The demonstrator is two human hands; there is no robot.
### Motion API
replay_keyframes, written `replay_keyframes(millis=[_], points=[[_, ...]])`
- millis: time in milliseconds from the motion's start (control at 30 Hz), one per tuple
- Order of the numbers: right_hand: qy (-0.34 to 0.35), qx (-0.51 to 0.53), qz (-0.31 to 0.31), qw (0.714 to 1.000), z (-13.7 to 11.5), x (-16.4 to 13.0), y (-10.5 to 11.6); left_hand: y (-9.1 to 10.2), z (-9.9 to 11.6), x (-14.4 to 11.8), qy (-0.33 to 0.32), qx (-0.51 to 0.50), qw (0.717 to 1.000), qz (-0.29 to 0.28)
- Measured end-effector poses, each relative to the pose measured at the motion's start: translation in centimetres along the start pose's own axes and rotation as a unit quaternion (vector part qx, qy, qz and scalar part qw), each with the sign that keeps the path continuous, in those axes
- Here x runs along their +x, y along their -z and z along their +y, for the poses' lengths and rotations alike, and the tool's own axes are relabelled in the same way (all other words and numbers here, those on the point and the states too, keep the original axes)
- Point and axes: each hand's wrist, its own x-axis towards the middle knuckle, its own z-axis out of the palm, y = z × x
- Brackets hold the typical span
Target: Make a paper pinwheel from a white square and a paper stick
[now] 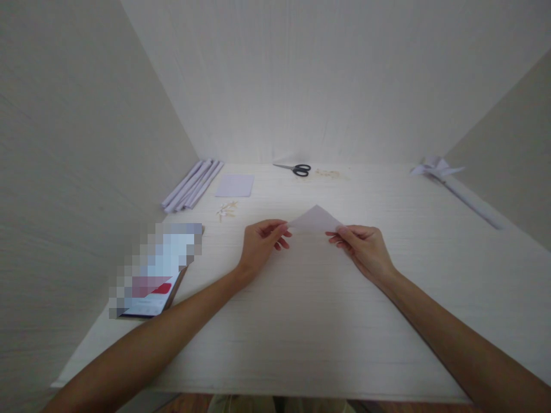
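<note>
A thin whitish sheet of paper (316, 219), triangular in outline with its point away from me, is held up between my two hands above the table. My left hand (264, 241) pinches its left corner between thumb and forefinger. At the right corner, my right hand (359, 244) grips it in the same way, the other fingers loosely curled. Beyond the hands lie a flat square stack of paper (235, 186) and a small scatter of short pale sticks or scraps (227, 210).
On the white table (275, 344), rolled paper tubes (192, 184) lie at the back left. Black-handled scissors (297, 170) rest near the back wall beside pale bits (328, 173). A phone (161, 272) is at left. A paper pinwheel-like shape on a tube (471, 201) lies at right.
</note>
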Motion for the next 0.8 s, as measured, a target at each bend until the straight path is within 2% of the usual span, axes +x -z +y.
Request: replay_keyframes(millis=[267,800], points=[[-0.025,0.041,0.036,0.998,0.06,0.02,-0.29,0.06,-0.02,0.12,0.012,0.022,0.999,0.022],[-0.013,0.110,0.065,0.992,-0.09,-0.08,-0.77,-0.27,-0.51,0.26,0.031,-0.013,0.998,0.059]])
